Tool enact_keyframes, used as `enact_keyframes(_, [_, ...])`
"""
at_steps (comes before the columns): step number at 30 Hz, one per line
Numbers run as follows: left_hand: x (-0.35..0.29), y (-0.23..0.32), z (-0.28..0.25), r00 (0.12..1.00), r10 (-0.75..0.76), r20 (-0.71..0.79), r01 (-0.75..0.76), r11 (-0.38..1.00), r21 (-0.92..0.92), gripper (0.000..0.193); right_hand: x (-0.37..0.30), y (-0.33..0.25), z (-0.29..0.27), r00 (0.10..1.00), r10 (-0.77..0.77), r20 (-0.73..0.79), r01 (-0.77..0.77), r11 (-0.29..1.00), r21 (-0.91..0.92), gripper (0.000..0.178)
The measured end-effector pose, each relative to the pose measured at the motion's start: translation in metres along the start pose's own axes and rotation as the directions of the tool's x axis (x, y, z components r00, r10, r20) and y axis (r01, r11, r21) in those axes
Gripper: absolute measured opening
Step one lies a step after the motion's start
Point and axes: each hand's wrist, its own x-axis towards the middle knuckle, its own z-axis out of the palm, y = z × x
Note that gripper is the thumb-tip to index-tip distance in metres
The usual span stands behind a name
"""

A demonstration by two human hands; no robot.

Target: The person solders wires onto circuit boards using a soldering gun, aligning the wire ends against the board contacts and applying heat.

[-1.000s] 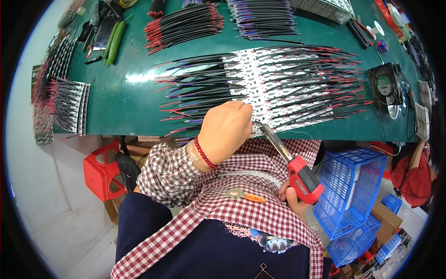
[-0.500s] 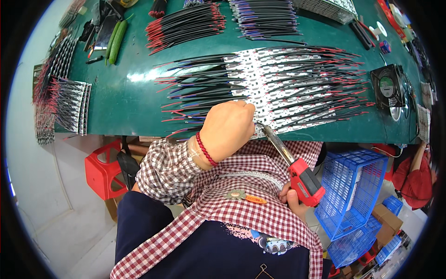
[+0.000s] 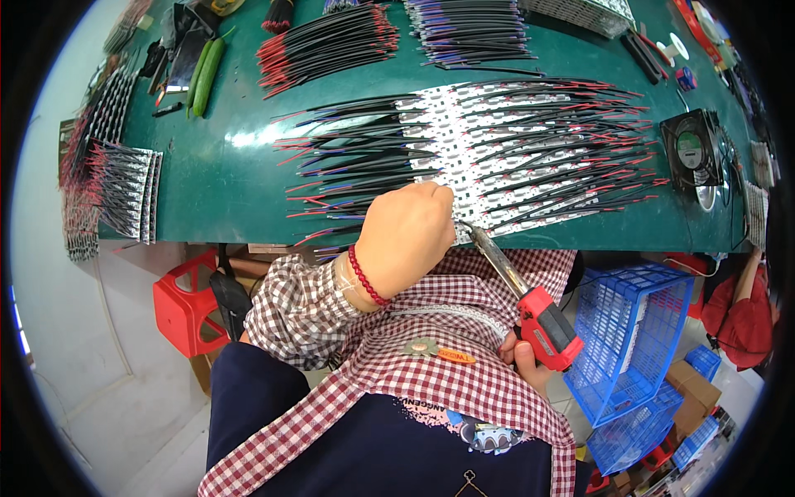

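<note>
My left hand, with a red bead bracelet at the wrist, is closed over the near edge of a white circuit board panel. Its curled fingertips are hidden, so what they pinch does not show. In my right hand is a soldering iron with a red and black handle. The iron's metal shaft slants up and left, its tip by the board's near edge beside my left hand. Black wires with red and blue ends fan out from both sides of the panel.
Bundles of black wires with red ends and blue ends lie at the back. Two cucumbers lie back left, near wired boards. A black fan stands at right. Blue crates and a red stool flank me.
Almost nothing differs. The soldering iron's handle has shifted very slightly right and down with my right hand, while my left hand stays at the board's near edge.
</note>
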Motion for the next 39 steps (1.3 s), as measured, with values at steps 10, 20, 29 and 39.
enact_keyframes(10, [-0.009, 0.007, 0.01, 0.996, -0.021, -0.082, 0.027, 0.997, 0.068, 0.011, 0.002, -0.008, 0.001, 0.995, 0.068, 0.073, -0.062, 0.994, -0.088, 0.012])
enact_keyframes(20, [-0.009, 0.01, 0.011, 0.996, -0.012, -0.091, 0.021, 0.995, 0.1, 0.013, 0.004, -0.005, -0.001, 0.998, 0.028, 0.064, -0.022, 0.995, -0.095, 0.011])
enact_keyframes(29, [-0.006, 0.01, 0.008, 0.999, 0.002, -0.046, 0.003, 0.993, 0.115, 0.013, -0.001, -0.008, 0.002, 0.999, 0.026, -0.044, -0.027, 0.999, -0.028, 0.016])
enact_keyframes(39, [0.004, 0.002, -0.035, 0.998, 0.068, 0.006, -0.067, 0.977, 0.202, 0.025, 0.009, -0.007, 0.001, 0.969, -0.166, -0.183, 0.165, 0.986, -0.019, 0.046])
